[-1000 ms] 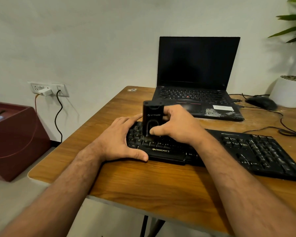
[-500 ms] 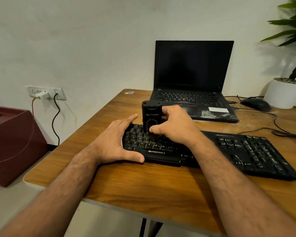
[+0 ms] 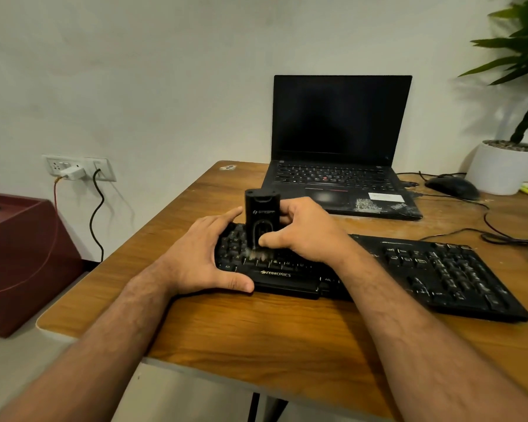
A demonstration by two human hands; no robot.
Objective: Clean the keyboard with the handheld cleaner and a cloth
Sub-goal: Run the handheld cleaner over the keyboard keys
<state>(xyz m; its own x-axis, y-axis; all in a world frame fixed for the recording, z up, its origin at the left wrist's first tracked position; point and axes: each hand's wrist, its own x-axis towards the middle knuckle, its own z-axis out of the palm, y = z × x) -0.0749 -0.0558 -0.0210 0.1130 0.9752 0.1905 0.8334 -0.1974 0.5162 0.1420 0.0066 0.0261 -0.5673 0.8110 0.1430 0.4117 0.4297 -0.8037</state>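
A black keyboard (image 3: 433, 269) lies across the wooden table (image 3: 256, 336). My right hand (image 3: 305, 233) grips a black handheld cleaner (image 3: 261, 213), held upright with its brush end down on the keys at the keyboard's left part. My left hand (image 3: 201, 257) holds the keyboard's left end, thumb along the front edge and fingers over the keys. No cloth is in view.
An open black laptop (image 3: 339, 153) stands behind the keyboard. A black mouse (image 3: 453, 185) with cables and a white plant pot (image 3: 503, 166) sit at the back right. A dark red box (image 3: 22, 260) is on the floor at left, below a wall socket (image 3: 77, 169).
The cleaner has shifted slightly left over the keys in my right hand. My left hand stays on the keyboard's left end. The camera has tilted a little.
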